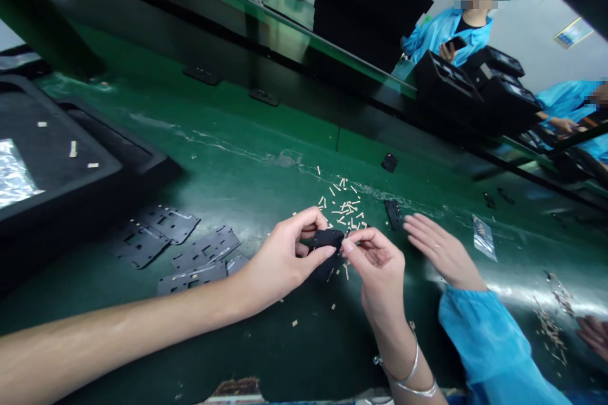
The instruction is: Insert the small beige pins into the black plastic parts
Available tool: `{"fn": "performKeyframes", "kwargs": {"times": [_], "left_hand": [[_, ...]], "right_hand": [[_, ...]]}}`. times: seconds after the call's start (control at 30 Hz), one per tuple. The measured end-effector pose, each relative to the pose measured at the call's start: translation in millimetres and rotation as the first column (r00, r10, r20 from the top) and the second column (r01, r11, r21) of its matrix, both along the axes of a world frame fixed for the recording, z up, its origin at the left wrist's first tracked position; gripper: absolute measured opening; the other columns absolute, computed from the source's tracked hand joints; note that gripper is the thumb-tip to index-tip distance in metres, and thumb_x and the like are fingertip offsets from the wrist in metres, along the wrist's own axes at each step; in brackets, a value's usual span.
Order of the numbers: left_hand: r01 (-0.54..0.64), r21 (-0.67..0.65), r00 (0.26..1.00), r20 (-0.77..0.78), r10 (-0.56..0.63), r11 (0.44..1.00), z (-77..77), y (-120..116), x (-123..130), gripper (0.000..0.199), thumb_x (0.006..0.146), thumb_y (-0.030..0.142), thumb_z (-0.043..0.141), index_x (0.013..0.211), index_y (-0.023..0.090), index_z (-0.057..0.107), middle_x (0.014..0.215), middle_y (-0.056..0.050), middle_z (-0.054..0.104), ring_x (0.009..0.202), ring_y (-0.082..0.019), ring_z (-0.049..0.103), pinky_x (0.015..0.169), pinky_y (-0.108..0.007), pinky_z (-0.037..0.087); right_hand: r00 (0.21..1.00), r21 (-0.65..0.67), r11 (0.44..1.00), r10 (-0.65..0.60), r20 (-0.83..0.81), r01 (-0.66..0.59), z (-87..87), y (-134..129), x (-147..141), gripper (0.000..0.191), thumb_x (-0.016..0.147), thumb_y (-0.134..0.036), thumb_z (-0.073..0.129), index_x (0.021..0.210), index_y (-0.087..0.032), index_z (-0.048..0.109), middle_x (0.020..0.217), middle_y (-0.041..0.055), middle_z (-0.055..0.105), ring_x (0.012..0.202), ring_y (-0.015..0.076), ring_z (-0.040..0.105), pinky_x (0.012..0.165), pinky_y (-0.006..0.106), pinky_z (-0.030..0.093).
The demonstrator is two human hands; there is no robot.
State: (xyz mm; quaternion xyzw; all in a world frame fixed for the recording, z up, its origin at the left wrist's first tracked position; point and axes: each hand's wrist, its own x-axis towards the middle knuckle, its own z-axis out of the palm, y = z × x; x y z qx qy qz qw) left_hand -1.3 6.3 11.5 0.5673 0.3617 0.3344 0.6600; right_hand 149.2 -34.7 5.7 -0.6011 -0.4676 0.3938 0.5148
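Observation:
My left hand [285,256] and my right hand [380,272] meet over a green belt [266,348]. Both pinch a small black plastic part [325,240], whose lower side is partly hidden by my fingers. Just above my hands lies a scatter of small pale strips [344,205], and a few more lie near my right wrist. A bracelet [403,373] circles my right wrist. To the right, a co-worker's hand in a blue sleeve [441,250] rests flat on the belt beside a black piece [393,214].
Several perforated black plates [204,250] lie left of my hands, below a black tray [57,158] holding foil. A foil packet [484,238] lies at right. Black boxes [475,82] stand along the raised far rail, with blue-clad co-workers [446,35] beyond.

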Motion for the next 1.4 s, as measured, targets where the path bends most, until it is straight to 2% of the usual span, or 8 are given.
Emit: {"fn": "performKeyframes", "kwargs": {"times": [0.4,0.63,0.93,1.2,1.4], "left_hand": [[0.0,-0.012,1.0,0.016,0.0,1.0,1.0,-0.7,0.2,0.013,0.075,0.015,0.054,0.074,0.017,0.041,0.07,0.004,0.042,0.064,-0.008,0.043,0.054,-0.018,0.035],[0.001,-0.054,0.999,0.033,0.001,0.999,1.9,-0.4,0.4,0.016,0.073,0.015,0.055,0.074,0.017,0.04,0.069,0.005,0.043,0.063,-0.008,0.042,0.053,-0.018,0.034],[0.008,-0.134,0.993,0.12,0.008,0.991,-1.3,2.1,0.4,0.021,0.069,0.016,0.06,0.075,0.018,0.04,0.068,0.005,0.046,0.061,-0.008,0.046,0.056,-0.019,0.036],[0.063,-0.191,0.974,0.224,-0.019,0.979,-6.5,3.6,1.2,0.025,0.068,0.017,0.064,0.075,0.017,0.04,0.068,0.004,0.054,0.063,-0.009,0.053,0.059,-0.021,0.04],[0.06,-0.242,0.959,0.284,0.011,0.968,-7.6,4.2,0.3,0.027,0.069,0.015,0.067,0.076,0.017,0.041,0.069,0.006,0.053,0.062,-0.006,0.053,0.058,-0.018,0.041]], "right_hand": [[0.999,-0.034,0.999,-0.004,-0.041,0.003,-0.7,0.7,1.4,0.006,0.072,-0.021,0.066,0.07,-0.019,0.061,0.062,-0.0026,0.056,0.058,0.0091,0.051,0.052,0.019,0.04],[0.999,-0.04,0.999,-0.013,-0.037,0.011,-0.8,1.8,1.0,0.007,0.071,-0.023,0.066,0.069,-0.019,0.061,0.062,-0.0027,0.057,0.056,0.0093,0.051,0.05,0.019,0.04],[0.991,-0.058,0.998,0.006,-0.134,-0.014,1.1,0.6,1.2,0.008,0.072,-0.023,0.067,0.069,-0.018,0.061,0.06,-0.0025,0.055,0.054,0.0088,0.051,0.047,0.019,0.04],[0.95,-0.113,0.983,0.105,-0.293,-0.143,5.6,3.9,4.6,0.009,0.072,-0.022,0.066,0.07,-0.018,0.059,0.058,-0.0029,0.058,0.051,0.0083,0.05,0.046,0.019,0.037],[0.942,-0.074,0.971,0.199,-0.271,-0.227,9.2,6.4,12.3,0.01,0.078,-0.029,0.058,0.078,-0.018,0.058,0.063,0.0003,0.062,0.053,0.0097,0.052,0.047,0.02,0.037]]}}
